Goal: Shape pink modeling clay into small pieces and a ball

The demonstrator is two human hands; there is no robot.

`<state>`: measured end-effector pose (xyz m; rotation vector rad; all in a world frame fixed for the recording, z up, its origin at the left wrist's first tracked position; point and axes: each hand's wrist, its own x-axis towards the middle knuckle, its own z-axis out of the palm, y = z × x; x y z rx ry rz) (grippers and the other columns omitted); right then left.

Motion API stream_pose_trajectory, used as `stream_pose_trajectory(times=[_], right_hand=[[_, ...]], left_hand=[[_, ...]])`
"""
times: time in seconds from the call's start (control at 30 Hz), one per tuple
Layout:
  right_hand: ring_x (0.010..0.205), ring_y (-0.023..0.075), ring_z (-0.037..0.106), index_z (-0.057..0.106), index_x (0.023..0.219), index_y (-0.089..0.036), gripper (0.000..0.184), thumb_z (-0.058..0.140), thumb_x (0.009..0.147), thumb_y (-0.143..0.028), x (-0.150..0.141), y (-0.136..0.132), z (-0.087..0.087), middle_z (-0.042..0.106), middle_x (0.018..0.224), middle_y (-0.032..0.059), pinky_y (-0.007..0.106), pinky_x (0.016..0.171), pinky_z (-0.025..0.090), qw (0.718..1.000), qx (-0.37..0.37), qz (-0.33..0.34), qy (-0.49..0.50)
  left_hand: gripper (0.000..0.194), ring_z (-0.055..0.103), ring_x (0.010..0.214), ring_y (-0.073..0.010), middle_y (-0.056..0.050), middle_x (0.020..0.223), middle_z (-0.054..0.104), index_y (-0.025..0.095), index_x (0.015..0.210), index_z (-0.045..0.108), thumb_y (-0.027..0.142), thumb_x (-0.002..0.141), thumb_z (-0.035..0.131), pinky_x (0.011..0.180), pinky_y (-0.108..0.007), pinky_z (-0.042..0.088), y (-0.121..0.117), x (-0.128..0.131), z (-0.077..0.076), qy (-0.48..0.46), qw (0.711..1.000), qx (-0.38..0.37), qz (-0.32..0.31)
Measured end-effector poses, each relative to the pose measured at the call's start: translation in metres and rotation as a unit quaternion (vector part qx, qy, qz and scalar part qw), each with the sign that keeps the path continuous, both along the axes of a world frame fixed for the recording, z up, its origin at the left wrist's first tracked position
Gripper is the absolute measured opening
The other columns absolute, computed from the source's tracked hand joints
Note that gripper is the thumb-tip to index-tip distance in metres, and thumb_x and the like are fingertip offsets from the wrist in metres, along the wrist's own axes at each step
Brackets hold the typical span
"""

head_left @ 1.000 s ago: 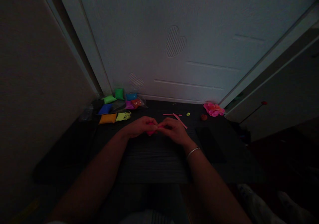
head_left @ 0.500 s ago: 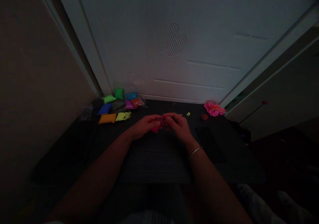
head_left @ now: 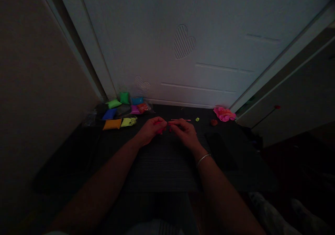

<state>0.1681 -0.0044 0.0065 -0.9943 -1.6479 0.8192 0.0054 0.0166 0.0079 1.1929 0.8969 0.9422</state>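
Observation:
Over the middle of the dark table [head_left: 162, 172] my two hands meet almost fingertip to fingertip. My left hand [head_left: 151, 132] is closed around a lump of bright pink modelling clay [head_left: 160, 129], partly covered by the fingers. My right hand [head_left: 185, 134], with a thin bangle at the wrist, is closed in a pinch on a small bit of the same pink clay, mostly hidden by the thumb and fingers. Just beyond the right fingers lies a thin pink stick tool [head_left: 185, 120]. The picture is dim, so the clay's exact shape is unclear.
Colourful clay packets, among them an orange packet [head_left: 112, 124] and a blue packet [head_left: 109, 114], lie at the back left. Toward the back right are a small yellow-green piece [head_left: 197, 119], a reddish-brown lump [head_left: 214, 122] and a pink petalled clay shape [head_left: 224, 114]. A dark flat slab [head_left: 221, 151] lies right.
My hands have drawn slightly apart, and the clay between them has shifted a little left with the left hand. More of the pink stick tool behind them now shows.

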Motion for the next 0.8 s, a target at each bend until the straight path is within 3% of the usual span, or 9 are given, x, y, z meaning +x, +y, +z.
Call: stream_pose_trajectory(times=[0.13, 0.27, 0.4, 0.5, 0.63, 0.8], right_hand=[[0.052, 0.0084, 0.053, 0.062, 0.088, -0.02, 0.019, 0.059, 0.074, -0.032, 0.001, 0.001, 0.0, 0.061, 0.067, -0.0012, 0.02, 0.045, 0.042, 0.986, -0.095, -0.003, 0.134], [0.051, 0.0075, 0.052, 0.061, 0.092, -0.021, 0.021, 0.058, 0.074, -0.031, 0.004, 0.005, -0.003, 0.06, 0.066, -0.0025, 0.019, 0.044, 0.043, 0.97, -0.113, 0.005, 0.214], [0.054, 0.0082, 0.055, 0.062, 0.093, -0.021, 0.021, 0.058, 0.074, -0.031, 0.004, 0.006, -0.003, 0.061, 0.068, -0.0016, 0.02, 0.046, 0.045, 0.962, -0.123, 0.02, 0.243], [0.056, 0.0085, 0.056, 0.063, 0.089, -0.021, 0.018, 0.06, 0.073, -0.029, 0.004, 0.005, -0.001, 0.063, 0.071, -0.0007, 0.019, 0.046, 0.046, 0.956, -0.129, 0.027, 0.261], [0.056, 0.0079, 0.056, 0.064, 0.088, -0.021, 0.016, 0.059, 0.074, -0.026, 0.003, 0.005, 0.0, 0.062, 0.066, -0.002, 0.019, 0.047, 0.046, 0.951, -0.132, 0.027, 0.28], [0.056, 0.0069, 0.055, 0.065, 0.087, -0.021, 0.015, 0.06, 0.073, -0.023, 0.004, 0.005, 0.002, 0.061, 0.066, -0.0025, 0.017, 0.048, 0.047, 0.938, -0.133, 0.026, 0.319]], left_hand=[[0.025, 0.046, 0.055, -0.0083, 0.001, 0.064, 0.054, 0.014, 0.074, 0.054, 0.038, 0.068, 0.06, 0.051, -0.021, 0.035, 0.007, -0.002, -0.007, 0.076, 0.994, 0.041, 0.066], [0.026, 0.049, 0.063, -0.011, 0.0, 0.073, 0.055, 0.016, 0.086, 0.056, 0.038, 0.073, 0.052, 0.058, -0.024, 0.038, 0.014, -0.006, -0.017, 0.104, 0.982, 0.087, 0.131], [0.034, 0.051, 0.081, -0.0144, -0.003, 0.096, 0.056, 0.019, 0.108, 0.053, 0.028, 0.078, 0.041, 0.072, -0.027, 0.04, 0.014, -0.007, -0.021, 0.106, 0.979, 0.128, 0.117], [0.041, 0.051, 0.088, -0.017, -0.005, 0.102, 0.055, 0.019, 0.116, 0.049, 0.029, 0.076, 0.046, 0.08, -0.031, 0.039, 0.012, -0.005, -0.018, 0.162, 0.969, 0.158, 0.099], [0.046, 0.05, 0.091, -0.018, -0.005, 0.101, 0.05, 0.02, 0.115, 0.05, 0.036, 0.073, 0.056, 0.084, -0.033, 0.039, 0.009, -0.006, -0.012, 0.268, 0.926, 0.241, 0.111], [0.044, 0.049, 0.091, -0.0195, -0.005, 0.097, 0.045, 0.02, 0.107, 0.055, 0.041, 0.07, 0.06, 0.084, -0.033, 0.04, 0.012, -0.013, -0.016, 0.408, 0.844, 0.323, 0.132]])
